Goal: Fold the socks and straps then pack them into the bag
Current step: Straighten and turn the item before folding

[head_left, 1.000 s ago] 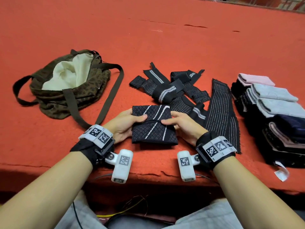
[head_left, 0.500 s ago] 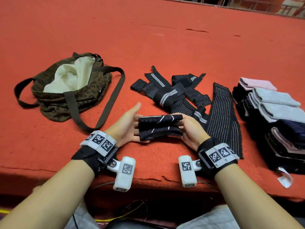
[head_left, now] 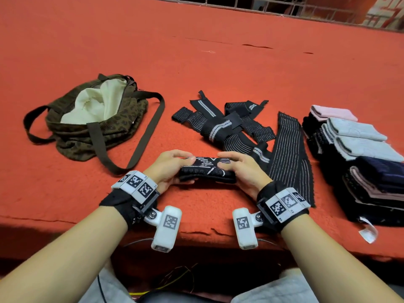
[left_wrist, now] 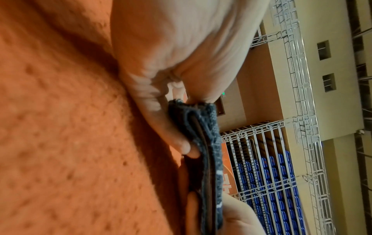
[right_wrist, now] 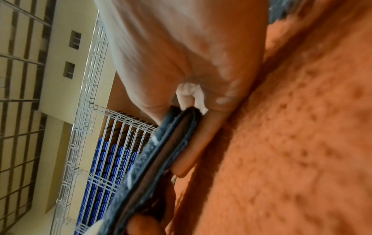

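Observation:
A folded black strap with white lines (head_left: 206, 170) is held just above the red table near its front edge. My left hand (head_left: 172, 169) grips its left end and my right hand (head_left: 240, 169) grips its right end, thumbs on top and fingers under. The left wrist view shows the strap's folded layers (left_wrist: 203, 143) pinched between thumb and fingers. In the right wrist view the same folded strap (right_wrist: 157, 159) lies against my fingers (right_wrist: 191, 151). An open leopard-print bag (head_left: 91, 119) with a cream lining lies at the left. A heap of unfolded black straps (head_left: 231, 127) lies behind my hands.
A long striped black strap (head_left: 288, 154) lies flat to the right of my hands. A stack of folded socks (head_left: 358, 149) in pink, grey and dark colours sits at the right edge. The bag's long shoulder strap (head_left: 146, 136) loops toward my left hand. The red table (head_left: 196, 51) stretches far behind.
The strap lay flat as a wide rectangle under both hands. It was folded over and is now a narrow band, lifted slightly and gripped at both ends.

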Tool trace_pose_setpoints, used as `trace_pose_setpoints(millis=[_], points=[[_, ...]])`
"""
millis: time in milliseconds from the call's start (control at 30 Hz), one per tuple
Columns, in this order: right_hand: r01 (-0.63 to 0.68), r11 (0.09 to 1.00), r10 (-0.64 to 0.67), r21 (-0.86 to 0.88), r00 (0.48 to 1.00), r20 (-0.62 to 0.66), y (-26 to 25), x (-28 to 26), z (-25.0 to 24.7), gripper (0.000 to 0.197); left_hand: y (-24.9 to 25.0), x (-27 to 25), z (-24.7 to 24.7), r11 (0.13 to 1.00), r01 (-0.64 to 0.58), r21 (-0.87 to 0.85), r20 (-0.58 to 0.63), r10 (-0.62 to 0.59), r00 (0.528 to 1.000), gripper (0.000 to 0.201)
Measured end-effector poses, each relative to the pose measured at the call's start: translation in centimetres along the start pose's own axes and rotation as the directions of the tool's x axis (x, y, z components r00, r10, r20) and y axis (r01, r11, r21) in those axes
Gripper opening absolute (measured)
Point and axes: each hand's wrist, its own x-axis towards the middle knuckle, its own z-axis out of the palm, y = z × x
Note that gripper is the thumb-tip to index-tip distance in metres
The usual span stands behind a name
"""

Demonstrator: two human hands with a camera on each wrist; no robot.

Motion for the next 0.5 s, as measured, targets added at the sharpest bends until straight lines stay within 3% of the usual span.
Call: trace_pose_setpoints(millis=[133,267,400,500], points=[[0.129,0.99,-0.134,-0.051,0.986,-0.102,-2.1,-0.7,-0.4,0.031,3.0,-1.1,0.8,0.999,-0.026,-0.038,0.067,0.029,0.997,0.024],[0.262,0.961,-0.273,-0.085,0.947,-0.169,-8.4,-1.1,-2.3,0.031,8.0,-1.5,3.3,0.981,-0.191,-0.021,0.064,0.192,0.979,0.038],[0.307,0.943,-0.328,-0.125,0.921,-0.211,-16.6,-2.1,-6.8,0.029,14.1,-0.5,8.8,0.946,-0.323,-0.019,0.078,0.323,0.943,0.039],[0.293,0.938,-0.338,-0.186,0.893,-0.299,-22.3,-2.6,-12.4,0.044,18.3,0.7,14.6,0.929,-0.354,-0.106,0.13,0.366,0.922,0.038]])
